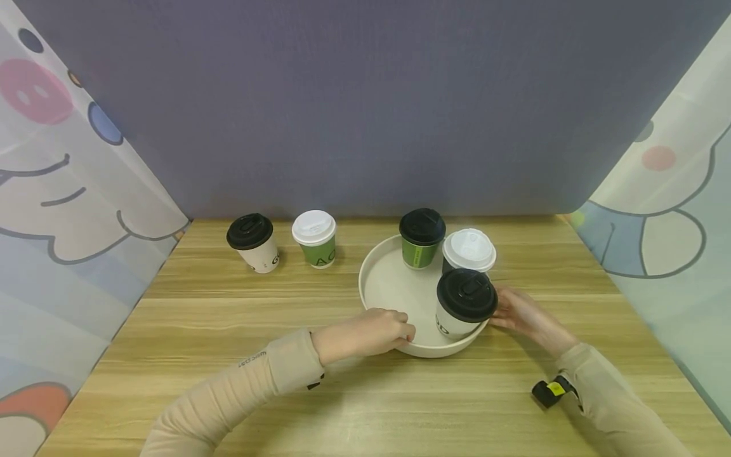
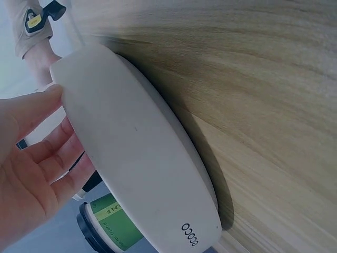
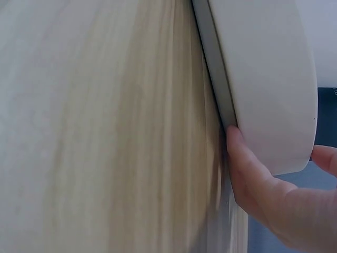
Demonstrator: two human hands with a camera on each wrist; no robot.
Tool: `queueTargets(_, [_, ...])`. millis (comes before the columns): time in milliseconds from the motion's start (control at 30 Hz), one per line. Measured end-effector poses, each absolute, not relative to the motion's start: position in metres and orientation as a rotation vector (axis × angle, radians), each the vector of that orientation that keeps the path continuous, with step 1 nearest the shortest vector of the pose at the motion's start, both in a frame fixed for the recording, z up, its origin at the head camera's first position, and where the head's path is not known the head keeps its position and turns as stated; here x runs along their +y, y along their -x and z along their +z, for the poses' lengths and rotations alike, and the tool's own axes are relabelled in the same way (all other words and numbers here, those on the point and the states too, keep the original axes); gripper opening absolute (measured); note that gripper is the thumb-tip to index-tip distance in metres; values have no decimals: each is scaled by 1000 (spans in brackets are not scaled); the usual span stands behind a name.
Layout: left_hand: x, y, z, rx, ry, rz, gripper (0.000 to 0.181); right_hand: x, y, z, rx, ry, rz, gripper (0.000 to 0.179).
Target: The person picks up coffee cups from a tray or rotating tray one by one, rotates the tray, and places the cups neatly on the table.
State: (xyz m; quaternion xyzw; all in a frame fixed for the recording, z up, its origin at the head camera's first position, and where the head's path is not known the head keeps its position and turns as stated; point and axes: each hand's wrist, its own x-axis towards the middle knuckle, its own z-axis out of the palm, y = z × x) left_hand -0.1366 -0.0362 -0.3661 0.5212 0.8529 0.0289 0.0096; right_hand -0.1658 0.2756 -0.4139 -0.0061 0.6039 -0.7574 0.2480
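A round cream tray (image 1: 394,295) is between my two hands. My left hand (image 1: 370,333) pinches its near-left rim, thumb (image 2: 39,108) against the outer wall and fingers over the inside. At the right side, my right hand (image 1: 518,314) holds the tray, one finger (image 3: 245,158) at the bottom edge and the thumb (image 3: 325,158) at the rim. Three lidded paper cups stand in the tray: a green cup with a black lid (image 1: 422,228), a dark cup with a white lid (image 1: 471,249), and a larger white cup with a black lid (image 1: 466,297) in front.
Left of the tray on the wooden table (image 1: 228,355) stand a white cup with a black lid (image 1: 254,241) and a green cup with a white lid (image 1: 315,238). A grey panel (image 1: 365,114) rises behind the table. Cartoon-printed curtains (image 1: 63,190) hang at both sides.
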Motion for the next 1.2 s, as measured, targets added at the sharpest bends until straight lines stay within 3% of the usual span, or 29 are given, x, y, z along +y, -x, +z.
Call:
queueTargets(367, [-40,137,-369,2676,-1640,42,8,276,165,-413,1579,46,-2106,30])
queueTargets(700, [-52,142,-372,2693,-1640,62,8,277,165,-415,1550,30,-2125,15])
queueTargets(967, [-64,146,-373,2708,-1611,195,7,278,168,-416,1456,39,-2132,30])
queueTargets(1200, [-74,152,-375,2701,-1608,285,6,279,167,-416,1527,98,-2113,25])
